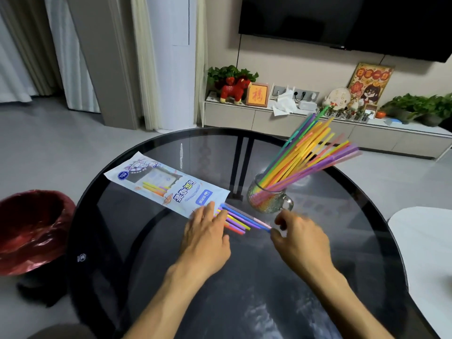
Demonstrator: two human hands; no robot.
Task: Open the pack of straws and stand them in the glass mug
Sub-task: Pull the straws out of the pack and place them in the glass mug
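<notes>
The white straw pack [166, 183] lies flat on the round dark glass table [269, 277], its open end towards me. Several coloured straws [241, 220] stick out of that end onto the table. My left hand [208, 237] rests palm down on the pack's mouth and the straws' near ends, fingers spread. My right hand [297, 237] is at the straws' free tips, thumb and fingers pinching around the blue and pink ones. The glass mug [267, 198] stands just behind, handle to the right, with many coloured straws [310, 149] fanning out up and to the right.
A bin with a red liner [31, 228] stands on the floor left of the table. A white surface [425, 245] edges in at the right. Behind the table runs a low white cabinet [293, 123] with plants and ornaments under a wall television [342, 20].
</notes>
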